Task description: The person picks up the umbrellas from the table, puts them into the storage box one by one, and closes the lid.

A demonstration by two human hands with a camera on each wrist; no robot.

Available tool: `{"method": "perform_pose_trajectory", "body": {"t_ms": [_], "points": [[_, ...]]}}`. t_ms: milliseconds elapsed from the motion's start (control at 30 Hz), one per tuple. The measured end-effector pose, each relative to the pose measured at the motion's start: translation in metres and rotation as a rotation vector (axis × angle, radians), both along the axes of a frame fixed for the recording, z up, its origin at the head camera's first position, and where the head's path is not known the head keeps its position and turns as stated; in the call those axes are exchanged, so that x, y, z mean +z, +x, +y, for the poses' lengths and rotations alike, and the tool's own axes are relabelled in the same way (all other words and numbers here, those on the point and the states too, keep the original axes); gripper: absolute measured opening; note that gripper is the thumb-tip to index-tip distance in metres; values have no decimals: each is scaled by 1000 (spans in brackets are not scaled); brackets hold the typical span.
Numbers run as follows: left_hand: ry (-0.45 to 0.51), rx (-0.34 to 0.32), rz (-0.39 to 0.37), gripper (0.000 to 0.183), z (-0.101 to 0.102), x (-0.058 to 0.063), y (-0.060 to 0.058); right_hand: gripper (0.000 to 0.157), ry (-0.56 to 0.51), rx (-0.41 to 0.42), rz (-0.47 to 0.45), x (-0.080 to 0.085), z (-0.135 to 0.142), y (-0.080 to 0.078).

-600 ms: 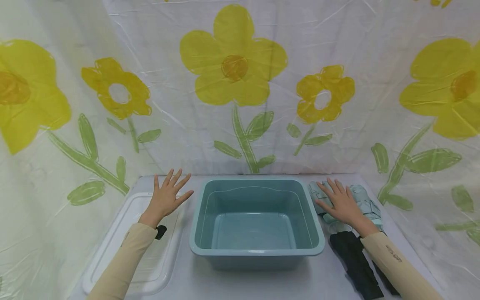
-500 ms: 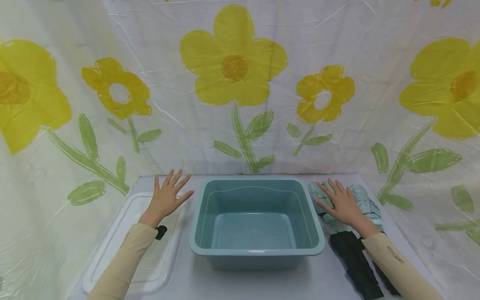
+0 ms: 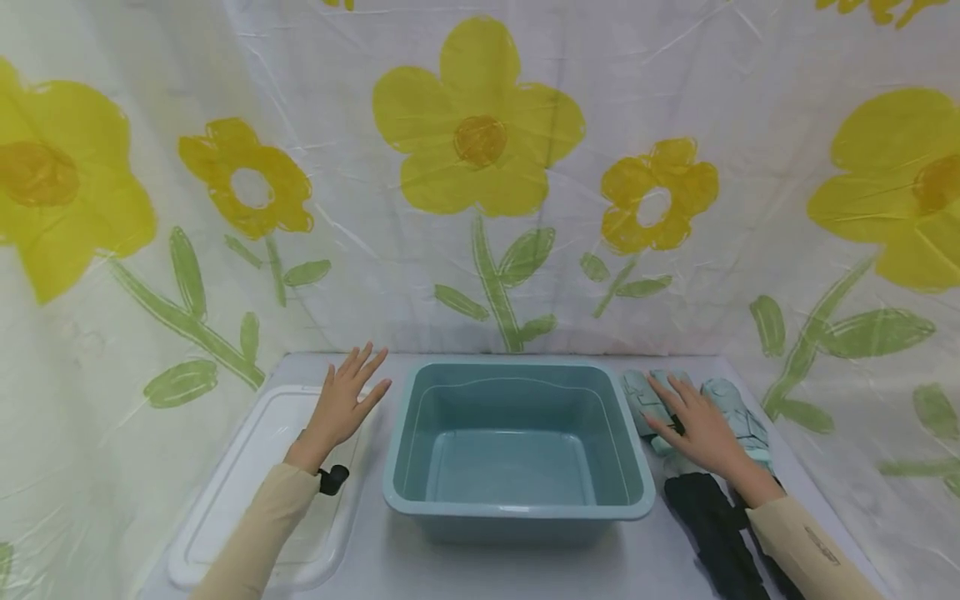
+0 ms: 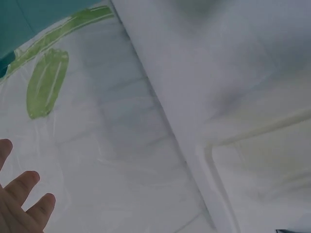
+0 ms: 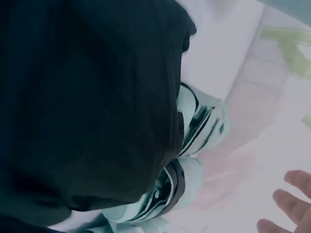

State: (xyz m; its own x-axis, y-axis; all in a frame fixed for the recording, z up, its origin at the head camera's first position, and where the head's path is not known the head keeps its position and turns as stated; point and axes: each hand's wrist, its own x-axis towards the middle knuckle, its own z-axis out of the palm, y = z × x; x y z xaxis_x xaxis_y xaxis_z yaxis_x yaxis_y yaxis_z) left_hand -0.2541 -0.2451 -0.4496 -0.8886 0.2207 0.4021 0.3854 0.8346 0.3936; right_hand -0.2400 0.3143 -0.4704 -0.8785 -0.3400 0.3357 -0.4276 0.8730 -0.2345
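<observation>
My left hand (image 3: 339,408) is raised over the white lid (image 3: 225,492) on the left, fingers spread and holding nothing; its fingertips show in the left wrist view. On the right, my right hand (image 3: 703,432) is held with its fingers extended, overlapping rolled pale-green patterned cloths (image 3: 735,410) in the head view. Nothing is in its grasp. Black folded cloth (image 3: 705,525) lies just nearer to me, partly behind the right sleeve, and fills much of the right wrist view. Between the hands stands a blue-green plastic basin (image 3: 517,510) with a bare floor inside.
A white-covered table (image 3: 525,571) carries everything. Behind it and along the sides hangs a white plastic curtain (image 3: 360,292) printed with yellow flowers. A small black device (image 3: 333,480) sits at the left wrist.
Both hands have turned at the wrist; the left has shifted slightly right, the right slightly right and down. The head view has tilted a little. Basin, lid and cloths stay put.
</observation>
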Motion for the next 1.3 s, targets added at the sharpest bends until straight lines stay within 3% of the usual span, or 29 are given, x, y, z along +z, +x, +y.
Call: {"method": "perform_pose_trajectory", "body": {"t_ms": [400, 567, 733, 967, 1300], "points": [[311, -95, -41, 51, 21, 1, 19, 70, -26, -41, -132, -7, 1, 36], [415, -157, -56, 48, 29, -2, 24, 68, -11, -69, -139, -14, 1, 50], [454, -191, -68, 48, 38, -3, 31, 67, 6, -86, -159, -24, 2, 62], [468, -246, -113, 48, 51, 19, 51, 66, 44, -121, -217, -32, 5, 77], [470, -332, -120, 48, 55, 16, 53, 67, 82, -111, -208, -38, 8, 93]]}}
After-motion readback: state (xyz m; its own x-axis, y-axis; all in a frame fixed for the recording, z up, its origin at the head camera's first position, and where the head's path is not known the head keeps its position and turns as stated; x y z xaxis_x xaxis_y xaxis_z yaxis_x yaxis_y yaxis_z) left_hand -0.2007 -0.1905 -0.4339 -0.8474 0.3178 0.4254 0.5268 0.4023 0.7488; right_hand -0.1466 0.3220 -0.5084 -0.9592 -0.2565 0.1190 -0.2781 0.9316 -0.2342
